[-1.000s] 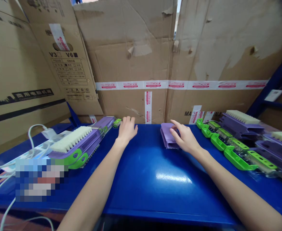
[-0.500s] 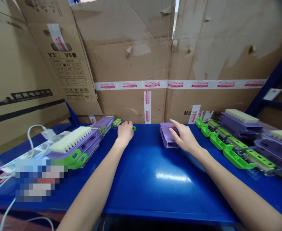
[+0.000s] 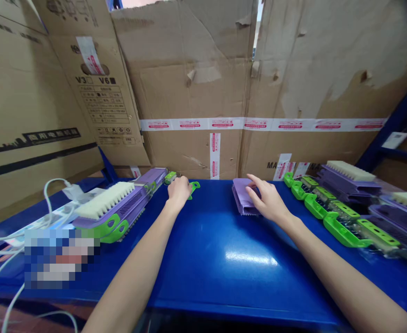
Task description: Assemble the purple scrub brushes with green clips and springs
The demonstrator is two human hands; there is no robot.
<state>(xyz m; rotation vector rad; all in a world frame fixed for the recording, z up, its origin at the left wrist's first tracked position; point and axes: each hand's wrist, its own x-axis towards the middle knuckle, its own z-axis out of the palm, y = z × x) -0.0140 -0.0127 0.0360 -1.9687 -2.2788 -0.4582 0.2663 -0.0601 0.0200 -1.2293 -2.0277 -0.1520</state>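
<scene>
A green piece [image 3: 195, 187] is held by the left hand [image 3: 178, 190], near the far edge of the blue bench [image 3: 224, 277], left of its middle. The left fingers are curled in, but the tips are hidden, so how tight the hold is cannot be told. If it is held by just a small bit, the green piece could be dropped or twisted.

A purple shell [image 3: 241, 192] is touched by the right hand [image 3: 267, 196], near the far edge too, right of the middle. The right thumb and first finger are spread wide apart. The other fingers are mostly hidden, so it cannot be told if the shell is gripped or only steadied. If it is only steadied, it could be slid or tipped by a bump, as the bench top is shiny and may be slippery.

Toward the right edge, 4 green caps [image 3: 342, 231] are lined up. If they are brushed by the right arm, the line could be messed up. By the left edge, white cords [image 3: 50, 199] are looped close to a purple brush stack [image 3: 123, 210]. If a cord is snagged, the stack could be pulled over.
</scene>
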